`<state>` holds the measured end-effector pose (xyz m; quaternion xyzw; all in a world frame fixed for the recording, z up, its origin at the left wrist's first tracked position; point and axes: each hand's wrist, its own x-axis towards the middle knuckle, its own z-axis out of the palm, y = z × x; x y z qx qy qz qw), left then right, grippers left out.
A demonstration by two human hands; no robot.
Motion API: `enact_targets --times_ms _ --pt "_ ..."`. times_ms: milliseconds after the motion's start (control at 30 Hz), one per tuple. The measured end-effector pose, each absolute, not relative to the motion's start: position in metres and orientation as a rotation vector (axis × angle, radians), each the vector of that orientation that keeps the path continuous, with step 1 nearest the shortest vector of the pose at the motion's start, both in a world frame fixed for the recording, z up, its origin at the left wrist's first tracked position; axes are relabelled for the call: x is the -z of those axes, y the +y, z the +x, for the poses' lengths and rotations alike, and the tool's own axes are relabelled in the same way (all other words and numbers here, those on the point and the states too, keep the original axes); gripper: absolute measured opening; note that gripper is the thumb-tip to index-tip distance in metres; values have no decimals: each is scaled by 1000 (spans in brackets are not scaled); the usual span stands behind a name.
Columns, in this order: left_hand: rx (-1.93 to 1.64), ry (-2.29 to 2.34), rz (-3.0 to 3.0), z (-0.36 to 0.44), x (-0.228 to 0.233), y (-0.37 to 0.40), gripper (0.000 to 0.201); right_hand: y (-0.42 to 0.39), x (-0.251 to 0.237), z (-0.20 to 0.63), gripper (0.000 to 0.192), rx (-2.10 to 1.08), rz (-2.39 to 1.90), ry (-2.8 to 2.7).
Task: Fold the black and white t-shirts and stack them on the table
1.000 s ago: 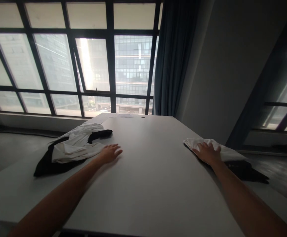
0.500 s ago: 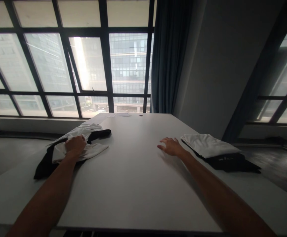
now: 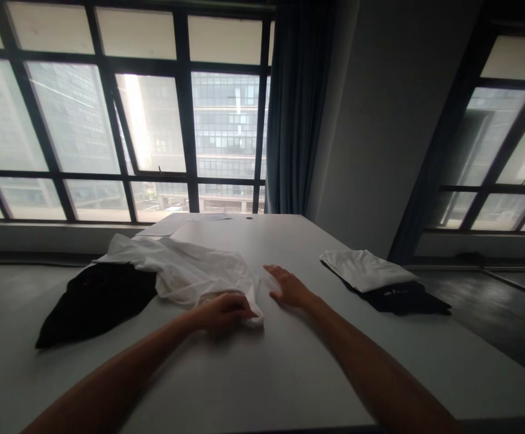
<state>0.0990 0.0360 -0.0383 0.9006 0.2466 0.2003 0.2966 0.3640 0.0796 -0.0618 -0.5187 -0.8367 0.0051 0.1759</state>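
Note:
My left hand (image 3: 223, 311) grips the edge of a white garment (image 3: 185, 271) that is stretched from the left pile toward the middle of the grey table (image 3: 262, 374). Flat on the table just right of that edge lies my right hand (image 3: 289, 287), fingers spread, holding nothing. A black garment (image 3: 94, 298) lies crumpled to the left, partly under the white one. At the right edge of the table sits a folded white cloth (image 3: 364, 268) on top of a folded black one (image 3: 407, 298).
Sheets of paper (image 3: 167, 224) lie at the table's far end, near a small round hole (image 3: 249, 217). Large windows (image 3: 154, 120) and a dark blue curtain (image 3: 293, 108) stand behind the table. Dark floor lies beyond the right edge.
My left hand took hold of the white garment and dragged it right toward the table's middle, off the black one. My right hand left the folded pile and moved left onto the table.

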Motion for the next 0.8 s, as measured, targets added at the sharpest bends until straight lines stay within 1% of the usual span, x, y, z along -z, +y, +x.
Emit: enact_targets --times_ms 33,133,167,200,267,333,400,433,500,567,600,633,667,733,800 --pt "-492 564 2386 99 35 31 40 81 64 363 73 -21 -1449 -2381" --pt "-441 545 2496 89 26 31 39 85 72 359 36 -62 -1362 -2413" --pt "-446 590 2575 83 25 35 43 87 74 357 27 -90 -1318 -2422" --pt "-457 643 2661 78 26 41 49 88 75 356 22 -121 -1270 -2427" --pt "-491 772 2827 69 29 52 53 89 77 352 20 -169 -1190 -2427" --pt "-526 977 2940 62 31 62 43 89 77 350 20 -194 -1197 -2393" --pt "-546 1317 2945 54 30 68 37 91 72 350 23 -206 -1315 -2278" --pt "-535 1505 2904 49 28 69 39 93 68 352 26 -206 -1384 -2190" --pt "-460 1822 2769 34 21 72 49 99 56 364 32 -177 -1491 -1964" --pt "-362 1995 2615 16 14 75 62 106 43 384 34 -110 -1551 -1711" --pt "-325 2043 2534 6 11 77 66 109 38 397 34 -73 -1578 -1588" --pt "-295 2071 2459 -3 9 79 66 112 34 411 35 -41 -1609 -1478" --pt "-278 2084 2395 -11 8 82 61 114 32 424 36 -13 -1641 -1386" --pt "-300 2084 2323 -22 8 88 43 118 33 447 35 21 -1692 -1282" --pt "-429 2087 2299 -26 10 93 30 122 38 463 31 37 -1719 -1257"
